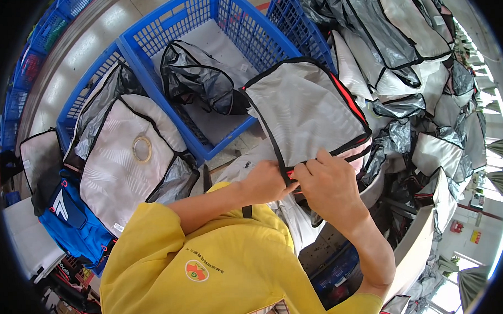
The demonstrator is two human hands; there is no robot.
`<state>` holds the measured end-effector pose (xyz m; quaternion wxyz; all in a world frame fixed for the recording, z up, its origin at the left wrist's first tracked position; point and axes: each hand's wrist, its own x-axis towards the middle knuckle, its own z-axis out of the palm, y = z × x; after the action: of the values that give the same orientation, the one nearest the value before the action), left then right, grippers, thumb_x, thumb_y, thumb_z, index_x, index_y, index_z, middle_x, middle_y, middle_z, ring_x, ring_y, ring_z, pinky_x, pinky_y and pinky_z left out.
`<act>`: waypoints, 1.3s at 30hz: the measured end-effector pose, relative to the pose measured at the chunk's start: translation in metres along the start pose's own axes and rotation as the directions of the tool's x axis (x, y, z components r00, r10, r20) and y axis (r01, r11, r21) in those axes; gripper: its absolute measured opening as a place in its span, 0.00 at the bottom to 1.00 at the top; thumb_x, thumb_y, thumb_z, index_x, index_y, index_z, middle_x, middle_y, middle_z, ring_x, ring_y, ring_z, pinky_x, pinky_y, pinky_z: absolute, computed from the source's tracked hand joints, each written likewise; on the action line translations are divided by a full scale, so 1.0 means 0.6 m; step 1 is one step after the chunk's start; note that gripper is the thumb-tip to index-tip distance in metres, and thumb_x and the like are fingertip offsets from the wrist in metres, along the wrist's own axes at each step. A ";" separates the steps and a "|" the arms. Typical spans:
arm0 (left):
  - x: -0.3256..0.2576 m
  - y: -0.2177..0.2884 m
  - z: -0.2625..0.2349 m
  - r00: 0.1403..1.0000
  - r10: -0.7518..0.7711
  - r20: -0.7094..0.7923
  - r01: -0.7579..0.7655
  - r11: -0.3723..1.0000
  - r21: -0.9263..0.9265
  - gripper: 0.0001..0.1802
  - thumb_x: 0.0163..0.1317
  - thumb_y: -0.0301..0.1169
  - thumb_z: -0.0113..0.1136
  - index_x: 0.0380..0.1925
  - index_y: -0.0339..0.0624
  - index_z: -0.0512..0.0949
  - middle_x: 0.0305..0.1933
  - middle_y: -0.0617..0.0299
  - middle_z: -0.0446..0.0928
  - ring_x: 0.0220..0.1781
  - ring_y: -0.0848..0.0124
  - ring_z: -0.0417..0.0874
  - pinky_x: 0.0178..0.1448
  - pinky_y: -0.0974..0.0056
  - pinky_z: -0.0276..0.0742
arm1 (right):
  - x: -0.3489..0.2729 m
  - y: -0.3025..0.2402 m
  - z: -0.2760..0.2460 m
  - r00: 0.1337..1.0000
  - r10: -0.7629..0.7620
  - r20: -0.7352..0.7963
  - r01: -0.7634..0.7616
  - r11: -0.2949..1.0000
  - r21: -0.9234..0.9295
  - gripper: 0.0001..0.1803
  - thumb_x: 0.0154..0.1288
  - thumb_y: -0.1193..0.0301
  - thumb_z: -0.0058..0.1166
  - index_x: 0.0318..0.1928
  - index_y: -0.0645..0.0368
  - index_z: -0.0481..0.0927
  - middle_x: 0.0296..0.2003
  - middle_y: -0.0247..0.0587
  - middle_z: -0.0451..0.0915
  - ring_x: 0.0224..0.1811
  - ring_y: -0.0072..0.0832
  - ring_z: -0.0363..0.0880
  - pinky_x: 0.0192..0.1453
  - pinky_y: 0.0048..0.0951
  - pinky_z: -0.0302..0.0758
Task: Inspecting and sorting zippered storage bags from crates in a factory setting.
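Two hands (pixel 266 181) (pixel 330 182); four blue crates (pixel 148 44); one tape roll (pixel 142 148); many silver bags (pixel 308 108).

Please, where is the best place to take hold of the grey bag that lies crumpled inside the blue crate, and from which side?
Probably grip the grey bag at its black-trimmed top edge, coming from above, since the blue crate has walls on every side and only its top is open. The bag lies slack and crumpled, so a pinch with the fingers on that firmer trim should hold better than on the loose shiny fabric.

Bag panel (pixel 305 108) above both hands, crate (pixel 204 59) behind it, heap of panels (pixel 421 95) to the right.
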<state>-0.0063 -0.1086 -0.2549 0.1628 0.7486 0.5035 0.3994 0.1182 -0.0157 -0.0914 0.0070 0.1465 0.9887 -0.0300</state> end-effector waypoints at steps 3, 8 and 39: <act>0.007 0.004 -0.007 0.996 -0.053 -0.070 0.050 0.997 -0.055 0.11 0.65 0.41 0.68 0.35 0.46 0.82 0.24 0.58 0.80 0.25 0.56 0.83 0.29 0.54 0.77 | -0.024 0.016 0.010 0.989 0.094 -0.113 -0.089 0.995 0.053 0.06 0.54 0.70 0.66 0.28 0.54 0.80 0.23 0.34 0.75 0.32 0.32 0.77 0.32 0.34 0.74; 0.006 0.006 -0.006 0.998 -0.044 -0.036 0.045 0.999 0.022 0.13 0.67 0.42 0.67 0.41 0.46 0.85 0.21 0.59 0.79 0.23 0.56 0.82 0.26 0.53 0.75 | -0.054 0.021 0.023 0.931 0.257 -0.260 -0.213 0.959 0.186 0.09 0.59 0.67 0.71 0.37 0.54 0.85 0.27 0.35 0.78 0.32 0.34 0.80 0.34 0.35 0.78; -0.012 0.000 0.028 0.997 0.021 0.068 -0.028 0.995 0.097 0.20 0.65 0.43 0.68 0.52 0.44 0.83 0.24 0.60 0.80 0.25 0.58 0.83 0.28 0.55 0.76 | -0.106 -0.050 0.085 0.752 0.645 0.139 -0.432 0.322 0.842 0.10 0.71 0.80 0.55 0.48 0.66 0.87 0.31 0.24 0.82 0.26 0.10 0.70 0.30 0.19 0.64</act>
<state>0.0054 -0.1122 -0.2686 0.1378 0.7748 0.5076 0.3508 0.1706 -0.0657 -0.1394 -0.1644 0.4552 0.7338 -0.4768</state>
